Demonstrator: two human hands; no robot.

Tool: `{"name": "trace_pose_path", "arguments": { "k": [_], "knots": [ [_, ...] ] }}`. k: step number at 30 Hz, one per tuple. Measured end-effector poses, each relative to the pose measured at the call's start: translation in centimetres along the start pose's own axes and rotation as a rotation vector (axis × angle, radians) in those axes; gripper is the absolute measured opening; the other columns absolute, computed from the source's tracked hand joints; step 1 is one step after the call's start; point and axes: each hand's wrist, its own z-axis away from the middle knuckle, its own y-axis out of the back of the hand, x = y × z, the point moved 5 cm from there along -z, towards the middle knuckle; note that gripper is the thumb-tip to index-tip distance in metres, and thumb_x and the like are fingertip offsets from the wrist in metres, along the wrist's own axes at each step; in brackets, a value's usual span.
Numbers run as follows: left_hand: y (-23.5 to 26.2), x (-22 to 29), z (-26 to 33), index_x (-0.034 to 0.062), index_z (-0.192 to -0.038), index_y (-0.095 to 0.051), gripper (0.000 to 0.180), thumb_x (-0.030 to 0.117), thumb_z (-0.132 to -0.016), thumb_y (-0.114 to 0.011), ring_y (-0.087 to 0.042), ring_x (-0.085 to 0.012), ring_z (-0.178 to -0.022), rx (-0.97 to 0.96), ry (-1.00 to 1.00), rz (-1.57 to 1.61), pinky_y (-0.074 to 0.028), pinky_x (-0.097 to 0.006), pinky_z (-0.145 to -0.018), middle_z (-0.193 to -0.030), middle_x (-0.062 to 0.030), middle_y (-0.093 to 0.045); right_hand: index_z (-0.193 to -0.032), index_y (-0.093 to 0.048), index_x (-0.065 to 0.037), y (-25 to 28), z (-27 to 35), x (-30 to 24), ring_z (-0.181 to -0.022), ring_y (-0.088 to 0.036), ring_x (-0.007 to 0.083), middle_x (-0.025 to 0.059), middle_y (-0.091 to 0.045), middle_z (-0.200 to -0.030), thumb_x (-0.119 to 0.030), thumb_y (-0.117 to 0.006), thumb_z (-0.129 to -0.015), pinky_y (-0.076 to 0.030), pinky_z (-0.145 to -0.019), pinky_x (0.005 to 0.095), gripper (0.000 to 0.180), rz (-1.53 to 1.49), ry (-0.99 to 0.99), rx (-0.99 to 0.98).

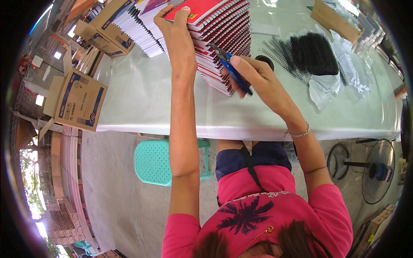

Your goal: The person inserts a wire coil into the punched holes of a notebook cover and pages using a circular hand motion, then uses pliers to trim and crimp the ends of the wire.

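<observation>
A tall stack of red-covered spiral notebooks (219, 41) stands at the table's far side, its coil bindings turned to the right. My left hand (177, 32) grips the left corner of the top notebook (205, 10), thumb on the red cover and fingers around the edge. In my right hand (258, 73) are blue-handled cutting pliers (238, 78), closed in the fingers. Their metal jaws (218, 52) lie against or just in front of the coil edges of the stack; whether they touch a coil I cannot tell.
More bound notebooks (142, 32) lie left of the stack. Cardboard boxes (79, 101) stand at the left. Black plastic coils (314, 53) sit on crumpled wrapping (325, 88) at the right. A turquoise stool (155, 163) and a fan (378, 170) stand below the table edge.
</observation>
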Motion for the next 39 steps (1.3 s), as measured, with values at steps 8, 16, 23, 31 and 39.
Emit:
{"name": "trace_pose_path", "arguments": {
  "k": [8,16,23,31,39],
  "knots": [
    [0.0,-0.2,0.1,0.0055,-0.128,-0.042,0.057,0.034,-0.086,-0.067,-0.060,-0.0159,-0.093,-0.017,0.033,-0.011,-0.048,-0.029,-0.084,-0.105,-0.0092,-0.059,-0.123,-0.057,-0.009,1.0,1.8,-1.4,-0.106,-0.050,0.0303,0.0112,-0.056,-0.111,-0.036,-0.074,-0.083,-0.031,-0.098,0.0452,0.051,0.837,0.504,0.457],
    [-0.1,-0.1,-0.3,0.0068,-0.127,-0.044,0.054,0.034,-0.086,-0.066,-0.060,-0.0131,-0.083,0.011,-0.036,0.006,-0.050,-0.026,-0.071,-0.099,-0.0068,-0.060,-0.113,-0.061,-0.008,0.4,1.3,-1.4,-0.092,-0.055,0.0271,0.0093,-0.060,-0.100,-0.038,-0.072,-0.085,-0.038,-0.087,0.0404,0.043,0.868,0.584,0.464],
    [0.0,-0.1,-0.2,0.0072,-0.126,-0.044,0.054,0.034,-0.086,-0.067,-0.060,-0.0137,-0.086,-0.005,-0.031,-0.017,-0.049,-0.026,-0.076,-0.100,-0.0076,-0.060,-0.110,-0.060,-0.004,0.7,0.2,0.9,-0.085,-0.056,0.0271,0.0112,-0.061,-0.095,-0.039,-0.060,-0.094,-0.040,-0.081,0.0378,0.038,0.010,-0.212,-0.163],
    [-0.6,0.2,0.4,0.0004,-0.126,-0.047,0.049,0.031,-0.091,-0.062,-0.051,-0.0218,-0.112,-0.002,-0.172,0.084,-0.039,-0.033,-0.101,-0.118,-0.0116,-0.054,-0.121,-0.058,-0.009,0.8,2.3,-1.3,-0.103,-0.049,0.0286,0.0103,-0.056,-0.109,-0.037,-0.072,-0.085,-0.032,-0.094,0.0437,0.047,0.912,0.466,0.447],
    [-0.1,-0.3,-0.1,0.0013,-0.125,-0.046,0.050,0.032,-0.090,-0.064,-0.049,-0.0207,-0.112,-0.006,-0.154,0.064,-0.039,-0.032,-0.100,-0.118,-0.0115,-0.052,-0.118,-0.060,-0.008,0.1,2.0,-1.0,-0.090,-0.054,0.0267,0.0108,-0.059,-0.097,-0.036,-0.072,-0.086,-0.039,-0.085,0.0395,0.045,0.919,0.543,0.443]
  ]
}}
